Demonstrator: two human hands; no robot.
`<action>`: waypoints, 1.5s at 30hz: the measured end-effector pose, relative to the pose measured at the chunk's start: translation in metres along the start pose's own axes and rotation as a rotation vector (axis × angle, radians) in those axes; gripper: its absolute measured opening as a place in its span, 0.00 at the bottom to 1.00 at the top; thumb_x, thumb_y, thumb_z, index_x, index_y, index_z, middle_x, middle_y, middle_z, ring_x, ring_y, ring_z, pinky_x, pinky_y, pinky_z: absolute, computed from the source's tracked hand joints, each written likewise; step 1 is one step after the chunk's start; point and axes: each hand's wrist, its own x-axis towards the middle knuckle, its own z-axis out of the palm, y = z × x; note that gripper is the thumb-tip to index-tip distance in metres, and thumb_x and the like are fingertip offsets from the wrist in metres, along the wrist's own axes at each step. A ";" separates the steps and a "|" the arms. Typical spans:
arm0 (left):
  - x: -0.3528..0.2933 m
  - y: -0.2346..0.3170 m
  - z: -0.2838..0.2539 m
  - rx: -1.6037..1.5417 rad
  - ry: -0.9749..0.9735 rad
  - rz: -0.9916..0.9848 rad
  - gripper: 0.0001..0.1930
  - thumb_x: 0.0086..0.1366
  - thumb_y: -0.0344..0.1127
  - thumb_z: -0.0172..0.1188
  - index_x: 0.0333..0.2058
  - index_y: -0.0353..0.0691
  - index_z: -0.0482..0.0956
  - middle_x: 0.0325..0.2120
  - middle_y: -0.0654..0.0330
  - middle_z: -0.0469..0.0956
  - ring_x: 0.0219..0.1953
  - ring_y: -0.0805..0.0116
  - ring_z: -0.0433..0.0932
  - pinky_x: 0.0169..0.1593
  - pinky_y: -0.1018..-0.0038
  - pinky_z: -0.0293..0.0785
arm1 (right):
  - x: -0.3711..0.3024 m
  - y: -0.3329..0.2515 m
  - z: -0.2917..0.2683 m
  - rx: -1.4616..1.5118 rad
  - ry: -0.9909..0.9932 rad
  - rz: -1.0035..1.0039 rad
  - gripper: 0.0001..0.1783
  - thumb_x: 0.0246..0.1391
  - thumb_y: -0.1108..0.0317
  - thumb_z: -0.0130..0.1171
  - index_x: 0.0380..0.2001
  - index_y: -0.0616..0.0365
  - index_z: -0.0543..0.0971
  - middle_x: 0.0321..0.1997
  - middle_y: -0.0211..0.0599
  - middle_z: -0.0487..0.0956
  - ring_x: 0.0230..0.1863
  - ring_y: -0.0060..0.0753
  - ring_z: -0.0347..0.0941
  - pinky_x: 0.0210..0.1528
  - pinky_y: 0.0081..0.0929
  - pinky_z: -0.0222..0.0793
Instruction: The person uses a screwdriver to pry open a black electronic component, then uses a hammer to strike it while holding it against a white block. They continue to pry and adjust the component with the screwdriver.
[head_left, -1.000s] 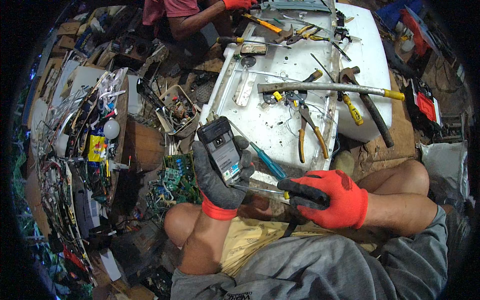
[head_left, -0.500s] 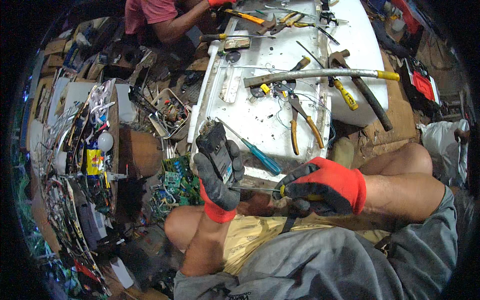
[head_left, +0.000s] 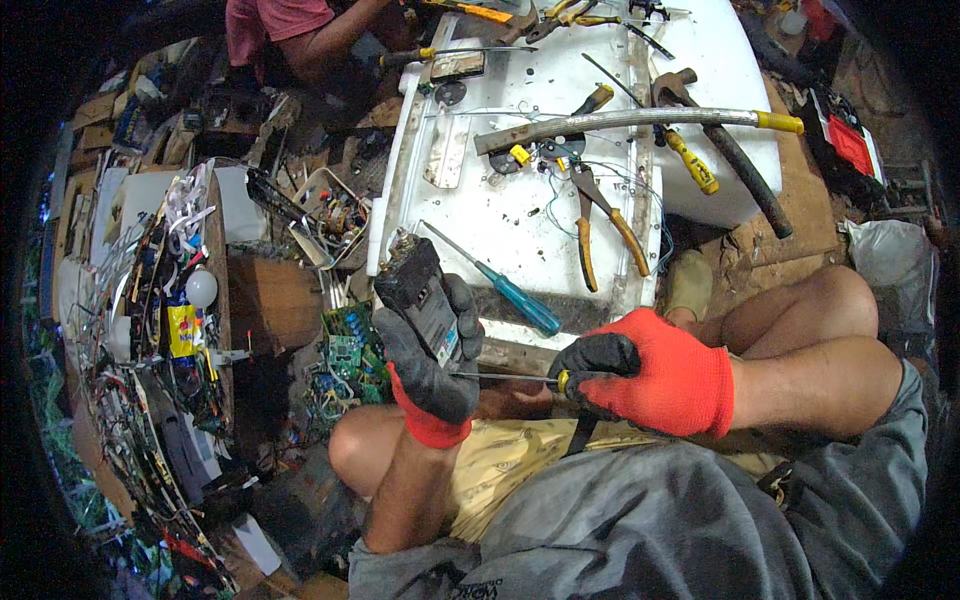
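My gloved left hand [head_left: 425,375] is wrapped round a black handheld radio [head_left: 432,312], with small metal-topped knobs at its upper end and a pale label facing up. In my right hand [head_left: 640,370], also in a red and black glove, is a screwdriver [head_left: 510,377]; its yellow collar shows at the fingers and most of its handle is hidden. The thin shaft points left at the radio's lower end, where my left palm hides the exact contact. A teal-handled screwdriver [head_left: 522,301] lies just beyond, on the white panel [head_left: 490,225].
Pliers [head_left: 605,225], a hammer [head_left: 735,160], a braided hose [head_left: 640,122] and a yellow-handled screwdriver [head_left: 692,165] lie across the work surface. Green circuit boards [head_left: 350,340] and a heap of wires and strips [head_left: 180,330] are on the left. A co-worker's arm [head_left: 335,30] shows at the far left.
My right hand has rolled over, so its red back now faces up and covers more of the handle. The radio stands slightly more upright in my left hand. The whole view has shifted a little.
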 end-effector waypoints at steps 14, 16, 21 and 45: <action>-0.006 -0.015 -0.012 0.079 0.060 -0.141 0.28 0.72 0.62 0.46 0.57 0.48 0.71 0.37 0.66 0.77 0.32 0.77 0.73 0.33 0.82 0.71 | -0.008 -0.016 -0.005 -1.025 0.065 -0.702 0.23 0.42 0.63 0.64 0.45 0.54 0.79 0.27 0.36 0.78 0.26 0.46 0.78 0.26 0.41 0.74; -0.003 -0.008 -0.020 0.015 -0.019 -0.107 0.28 0.71 0.62 0.46 0.58 0.48 0.71 0.38 0.64 0.77 0.33 0.75 0.74 0.33 0.81 0.72 | -0.005 -0.018 -0.003 -0.881 0.086 -0.604 0.22 0.44 0.63 0.63 0.45 0.55 0.79 0.31 0.37 0.80 0.27 0.43 0.80 0.28 0.39 0.75; -0.004 -0.006 0.006 0.016 0.120 -0.019 0.31 0.70 0.63 0.49 0.60 0.46 0.68 0.38 0.61 0.75 0.32 0.74 0.72 0.29 0.80 0.70 | 0.004 -0.027 -0.019 -0.198 -0.068 0.009 0.15 0.52 0.61 0.60 0.39 0.59 0.81 0.32 0.43 0.82 0.30 0.41 0.81 0.33 0.36 0.75; -0.011 -0.001 0.001 0.135 -0.056 0.099 0.49 0.61 0.74 0.50 0.69 0.41 0.58 0.41 0.60 0.74 0.35 0.75 0.69 0.33 0.80 0.68 | -0.005 0.013 -0.003 0.311 -0.221 0.062 0.15 0.56 0.62 0.60 0.41 0.61 0.83 0.28 0.41 0.83 0.32 0.34 0.79 0.37 0.32 0.75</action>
